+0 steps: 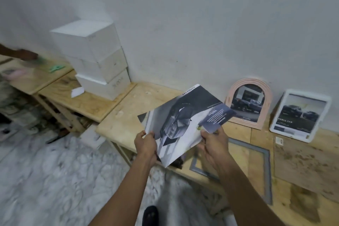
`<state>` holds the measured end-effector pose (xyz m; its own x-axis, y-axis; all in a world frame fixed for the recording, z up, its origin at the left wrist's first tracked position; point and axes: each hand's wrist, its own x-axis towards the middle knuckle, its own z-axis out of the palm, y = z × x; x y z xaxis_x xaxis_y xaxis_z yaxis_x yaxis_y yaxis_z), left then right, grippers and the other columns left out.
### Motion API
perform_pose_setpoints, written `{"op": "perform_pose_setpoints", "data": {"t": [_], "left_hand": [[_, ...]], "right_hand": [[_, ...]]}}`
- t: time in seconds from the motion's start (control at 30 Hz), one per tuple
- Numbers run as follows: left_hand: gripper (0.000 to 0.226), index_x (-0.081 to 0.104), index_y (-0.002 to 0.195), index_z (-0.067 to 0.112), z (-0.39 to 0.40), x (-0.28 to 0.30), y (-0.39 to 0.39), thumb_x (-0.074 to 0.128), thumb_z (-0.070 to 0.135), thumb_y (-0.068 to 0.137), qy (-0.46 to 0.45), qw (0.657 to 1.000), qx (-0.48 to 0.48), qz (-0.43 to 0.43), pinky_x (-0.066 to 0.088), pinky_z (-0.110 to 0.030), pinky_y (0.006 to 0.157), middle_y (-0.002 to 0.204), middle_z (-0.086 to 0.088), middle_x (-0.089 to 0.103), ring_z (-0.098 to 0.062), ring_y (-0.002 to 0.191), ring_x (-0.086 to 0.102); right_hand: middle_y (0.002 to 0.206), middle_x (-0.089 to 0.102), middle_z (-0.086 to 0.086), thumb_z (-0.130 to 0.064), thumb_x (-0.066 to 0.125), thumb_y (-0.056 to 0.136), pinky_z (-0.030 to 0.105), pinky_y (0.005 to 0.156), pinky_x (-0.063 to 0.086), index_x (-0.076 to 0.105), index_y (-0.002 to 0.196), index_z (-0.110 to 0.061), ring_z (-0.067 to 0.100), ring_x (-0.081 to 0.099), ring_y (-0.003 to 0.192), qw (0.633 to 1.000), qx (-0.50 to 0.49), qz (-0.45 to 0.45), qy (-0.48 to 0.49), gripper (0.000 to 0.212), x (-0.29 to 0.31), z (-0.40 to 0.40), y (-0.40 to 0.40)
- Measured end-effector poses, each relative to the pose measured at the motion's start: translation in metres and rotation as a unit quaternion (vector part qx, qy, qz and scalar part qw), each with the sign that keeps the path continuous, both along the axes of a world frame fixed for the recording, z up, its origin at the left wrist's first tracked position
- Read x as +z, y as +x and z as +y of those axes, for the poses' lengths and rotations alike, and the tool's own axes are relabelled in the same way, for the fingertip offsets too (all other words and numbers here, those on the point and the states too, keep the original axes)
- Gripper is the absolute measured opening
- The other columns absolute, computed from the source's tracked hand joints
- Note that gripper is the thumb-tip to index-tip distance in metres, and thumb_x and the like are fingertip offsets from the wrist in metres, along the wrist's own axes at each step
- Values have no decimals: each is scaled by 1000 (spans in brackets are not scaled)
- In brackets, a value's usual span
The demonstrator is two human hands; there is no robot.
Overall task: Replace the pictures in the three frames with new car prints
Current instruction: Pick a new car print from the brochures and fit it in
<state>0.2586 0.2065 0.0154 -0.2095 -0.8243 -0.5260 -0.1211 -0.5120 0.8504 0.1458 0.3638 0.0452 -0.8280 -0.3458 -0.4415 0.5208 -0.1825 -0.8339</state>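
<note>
Both my forearms reach up from the bottom edge, and between them I hold one car print above the front of the table. My left hand pinches its near left corner, thumb on top, fingers curled under. My right hand grips the near right edge the same way, with what looks like a second, bluish sheet fanned out beneath; I cannot tell if it is a separate print.

The print's long axis runs from my left hand up and away to the right, tilted toward the wall. The open grey frame lies flat on the table just right of my right hand and partly under it, so that hand is nearer, and I judge the print has to swing right and down to meet it.

Counting from the left: three stacked white boxes, then three frames. The grey frame is empty; the arched pink frame and white frame lean on the wall, each showing a car picture.
</note>
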Motion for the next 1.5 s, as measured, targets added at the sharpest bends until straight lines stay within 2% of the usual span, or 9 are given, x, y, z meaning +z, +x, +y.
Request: {"op": "perform_pose_setpoints", "data": {"t": [0.1, 0.2, 0.27, 0.37, 0.53, 0.67, 0.97, 1.17, 1.5], "left_hand": [[58, 40, 132, 11, -45, 14, 24, 68, 19, 82, -131, 982, -15, -138, 49, -36, 71, 115, -17, 60, -31, 89, 61], [78, 37, 145, 15, -106, 21, 41, 72, 41, 81, -334, 889, -92, -300, 42, -50, 103, 144, -11, 47, -33, 132, 44], [76, 44, 144, 21, -154, 20, 41, 68, 55, 80, -364, 846, -190, -341, 41, -50, 105, 142, -4, 53, -31, 131, 48], [68, 56, 133, 17, -221, 14, 32, 78, 49, 77, -271, 865, -304, -294, 51, -40, 94, 123, -8, 68, -29, 109, 64], [34, 64, 102, 12, -289, -17, 29, 83, 25, 77, -200, 895, -291, -272, 56, -39, 80, 96, -11, 71, -28, 86, 67], [37, 66, 105, 4, -322, -56, 27, 81, 25, 78, -233, 871, -316, -295, 48, -34, 76, 102, -12, 69, -29, 92, 63], [58, 53, 105, 16, -358, -111, 9, 86, 43, 67, -215, 844, -365, -328, 47, -36, 71, 103, -6, 65, -30, 93, 63], [78, 48, 122, 7, -359, -130, 1, 82, 53, 70, -236, 782, -407, -408, 49, -42, 81, 120, -13, 56, -35, 111, 58], [83, 39, 133, 13, -341, -126, -12, 72, 62, 74, -336, 699, -402, -487, 43, -47, 91, 131, -13, 47, -35, 122, 44]], "right_hand": [[103, 68, 5, 4, 56, 91, 27, 53, 52, 58, 110, -21, 26, 68, 84, 994, 24, 64, 82, 31, 8, -46, 9], [99, 68, 5, 2, 57, 90, 33, 55, 50, 59, 101, -26, 26, 65, 78, 979, 81, 113, 150, 31, 3, -91, 6], [101, 67, 2, 1, 58, 91, 33, 64, 52, 58, 113, -23, 23, 64, 81, 966, 125, 141, 179, 32, -4, -126, 5], [95, 65, 1, 1, 57, 91, 28, 57, 44, 56, 114, -18, 21, 59, 76, 958, 147, 136, 205, 30, -17, -181, 10], [87, 67, 8, -7, 67, 78, 37, 59, 55, 59, 96, -15, 26, 64, 75, 961, 92, 88, 244, 21, -57, -257, 20], [89, 65, 4, 5, 55, 82, 29, 63, 49, 57, 101, -13, 26, 63, 84, 949, 97, 76, 290, 26, -86, -293, 22], [100, 62, 9, -6, 57, 88, 45, 82, 55, 48, 121, -14, 29, 61, 91, 912, 106, 57, 393, 35, -140, -340, 5], [101, 65, 6, 4, 53, 88, 30, 78, 51, 60, 116, -5, 23, 59, 87, 881, 128, 80, 449, 30, -162, -349, 2], [109, 67, 11, -7, 63, 86, 35, 86, 55, 56, 127, -5, 24, 64, 92, 883, 72, 86, 457, 41, -161, -324, 0]]}}
